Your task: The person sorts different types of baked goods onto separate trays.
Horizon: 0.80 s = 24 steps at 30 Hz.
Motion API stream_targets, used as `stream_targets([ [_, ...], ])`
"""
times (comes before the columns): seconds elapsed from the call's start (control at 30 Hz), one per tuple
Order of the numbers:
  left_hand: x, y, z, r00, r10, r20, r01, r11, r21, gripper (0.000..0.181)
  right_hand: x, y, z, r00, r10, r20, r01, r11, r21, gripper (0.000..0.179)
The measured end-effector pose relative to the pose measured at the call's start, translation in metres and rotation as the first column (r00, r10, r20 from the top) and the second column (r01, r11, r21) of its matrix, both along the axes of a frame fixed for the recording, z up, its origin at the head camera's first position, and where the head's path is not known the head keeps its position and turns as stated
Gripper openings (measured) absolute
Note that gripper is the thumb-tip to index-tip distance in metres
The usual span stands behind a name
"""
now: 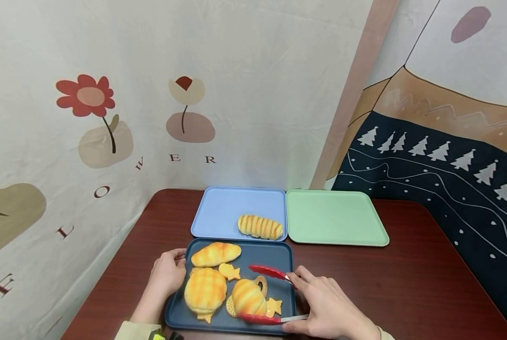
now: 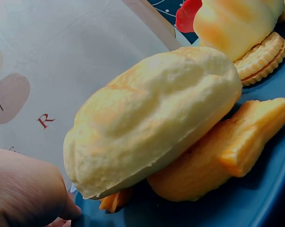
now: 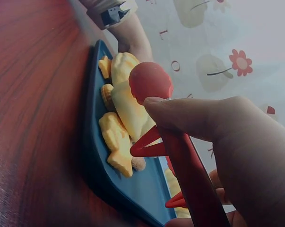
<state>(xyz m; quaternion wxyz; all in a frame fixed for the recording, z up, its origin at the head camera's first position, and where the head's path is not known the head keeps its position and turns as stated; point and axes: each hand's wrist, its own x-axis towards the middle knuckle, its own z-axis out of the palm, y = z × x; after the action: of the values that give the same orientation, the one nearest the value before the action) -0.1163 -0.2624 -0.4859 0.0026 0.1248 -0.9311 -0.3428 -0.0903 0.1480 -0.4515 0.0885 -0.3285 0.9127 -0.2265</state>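
Note:
My left hand [image 1: 167, 275] grips the left rim of a dark blue tray [image 1: 274, 252], its thumb at the edge. My right hand [image 1: 327, 302] holds red-tipped tongs [image 1: 267, 271] with their arms spread apart. Between the tong tips lies a striped, rounded bread [image 1: 247, 296] on the tray's right side. Beside it are a fish-shaped cracker [image 1: 274, 307], a round sandwich biscuit [image 2: 263, 59] and a brown ring [image 1: 262, 283], partly hidden. A large round bun [image 1: 205, 289] sits at the left, over smaller pieces. Behind it lie a long bread [image 1: 216, 254] and another fish-shaped cracker [image 1: 229, 271].
A light blue tray [image 1: 223, 208] stands directly behind the dark one and bears a striped long roll [image 1: 260, 227]. To its right is a bare green tray [image 1: 334, 217]. All stand on a brown wooden table [image 1: 415, 278], with a printed curtain [image 1: 253, 94] behind it.

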Motion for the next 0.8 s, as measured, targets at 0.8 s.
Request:
stream_targets([
  [0.8,-0.0011,0.0008,-0.0010,1.000,-0.005,-0.023,0.004,1.000,-0.018,0.035,0.0051,-0.0055,0.0033,0.997,-0.030,0.078,0.021,0.992,0.123,0.084],
])
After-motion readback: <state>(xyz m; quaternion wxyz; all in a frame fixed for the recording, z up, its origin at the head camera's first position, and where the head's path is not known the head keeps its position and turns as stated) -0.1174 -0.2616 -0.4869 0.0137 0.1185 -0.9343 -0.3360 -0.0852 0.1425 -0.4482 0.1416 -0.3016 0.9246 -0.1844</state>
